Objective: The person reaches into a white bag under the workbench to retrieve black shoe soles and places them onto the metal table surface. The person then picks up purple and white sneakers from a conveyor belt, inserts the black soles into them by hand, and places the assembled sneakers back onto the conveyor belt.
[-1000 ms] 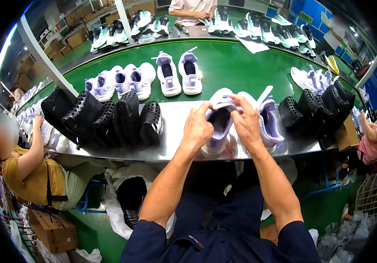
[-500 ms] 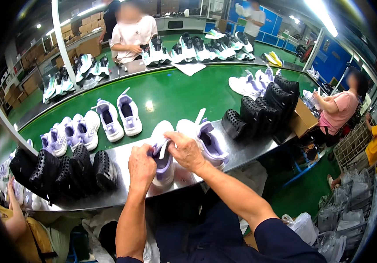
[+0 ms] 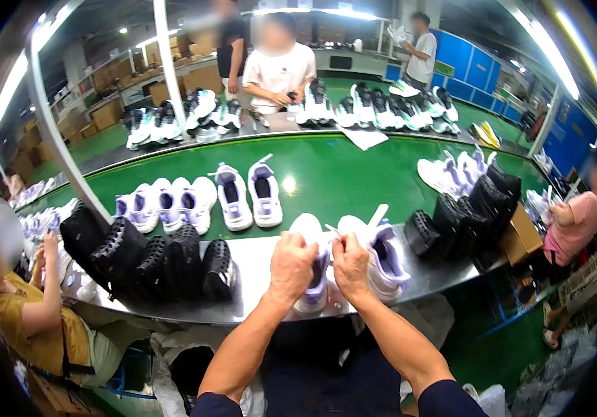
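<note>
A white and lavender sneaker (image 3: pixel 313 299) stands at the metal edge of the bench, its toe pointing away and its heel toward me. Over its lacing area, my left hand (image 3: pixel 291 267) is closed, thumb against fingers; what it pinches is hidden. Beside it, my right hand (image 3: pixel 351 264) pinches what looks like a white shoelace, whose end sticks up between the hands. The hands cover much of the sneaker's opening. Its mate (image 3: pixel 386 267) stands just right of my right hand, with a white strip rising from its front.
Black shoes (image 3: pixel 184 260) line the bench on my left; more black shoes (image 3: pixel 451 222) and a cardboard box (image 3: pixel 521 235) stand right. White-lavender sneakers (image 3: pixel 201 201) sit on the green surface (image 3: pixel 340 174). Across it, a person (image 3: pixel 281 73) handles shoes. Other people (image 3: pixel 41 306) are at the left and right.
The view has turned left, so the scene sits farther right. My hands have shifted from the sneaker's collar and tongue to its lacing, my right hand now more upright.
</note>
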A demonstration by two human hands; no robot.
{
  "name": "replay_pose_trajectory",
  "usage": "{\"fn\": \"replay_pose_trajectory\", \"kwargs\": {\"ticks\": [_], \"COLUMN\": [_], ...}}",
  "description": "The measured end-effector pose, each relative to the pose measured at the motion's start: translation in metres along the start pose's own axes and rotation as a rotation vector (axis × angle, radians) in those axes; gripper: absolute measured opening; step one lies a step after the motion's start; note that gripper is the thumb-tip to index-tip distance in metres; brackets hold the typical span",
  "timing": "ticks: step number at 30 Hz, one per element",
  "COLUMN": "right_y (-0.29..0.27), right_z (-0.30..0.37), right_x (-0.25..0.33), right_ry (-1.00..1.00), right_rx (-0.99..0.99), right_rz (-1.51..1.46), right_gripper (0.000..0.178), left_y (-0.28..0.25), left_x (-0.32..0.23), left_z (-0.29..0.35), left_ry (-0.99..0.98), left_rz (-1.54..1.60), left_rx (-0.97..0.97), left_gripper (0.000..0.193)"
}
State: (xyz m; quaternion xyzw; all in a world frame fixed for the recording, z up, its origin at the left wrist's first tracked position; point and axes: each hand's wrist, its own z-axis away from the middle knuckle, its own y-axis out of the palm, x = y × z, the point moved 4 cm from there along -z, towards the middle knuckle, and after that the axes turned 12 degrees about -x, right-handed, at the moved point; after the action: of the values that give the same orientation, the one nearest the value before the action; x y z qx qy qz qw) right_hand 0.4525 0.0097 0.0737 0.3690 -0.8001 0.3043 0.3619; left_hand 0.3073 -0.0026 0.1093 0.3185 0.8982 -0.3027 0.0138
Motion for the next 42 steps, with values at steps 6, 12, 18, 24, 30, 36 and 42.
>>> {"fn": "replay_pose_trajectory", "kwargs": {"ticks": [6, 12, 18, 24, 30, 36, 42], "right_y": [0.016, 0.016, 0.01, 0.008, 0.001, -0.035, -0.083], "right_z": [0.008, 0.012, 0.015, 0.025, 0.03, 0.082, 0.102], "right_x": [0.002, -0.014, 0.003, 0.0, -0.001, 0.03, 0.065], "right_ry": [0.104, 0.226, 0.229, 0.274, 0.293, 0.433, 0.466], "right_rx": [-0.083, -0.166, -0.108, -0.178, -0.174, 0.075, 0.374], "right_rz": [0.007, -0.118, -0.253, -0.243, -0.292, -0.562, -0.675], "right_gripper": [0.02, 0.021, 0.02, 0.02, 0.019, 0.01, 0.012], "left_y": [-0.002, -0.001, -0.047, -0.049, -0.06, -0.092, -0.096], "left_x": [-0.008, -0.015, 0.001, -0.01, 0.013, -0.012, -0.022], "left_z": [-0.004, 0.007, 0.021, 0.027, 0.047, 0.102, 0.145], "left_ry": [0.102, 0.259, -0.24, -0.237, -0.752, -1.585, -1.595], "left_rz": [-0.064, -0.013, 0.153, 0.03, 0.146, 0.829, 0.969], "left_rx": [0.121, 0.231, 0.093, 0.106, 0.334, 0.666, 0.496], "left_gripper": [0.011, 0.008, 0.023, 0.007, 0.06, 0.096, 0.076]}}
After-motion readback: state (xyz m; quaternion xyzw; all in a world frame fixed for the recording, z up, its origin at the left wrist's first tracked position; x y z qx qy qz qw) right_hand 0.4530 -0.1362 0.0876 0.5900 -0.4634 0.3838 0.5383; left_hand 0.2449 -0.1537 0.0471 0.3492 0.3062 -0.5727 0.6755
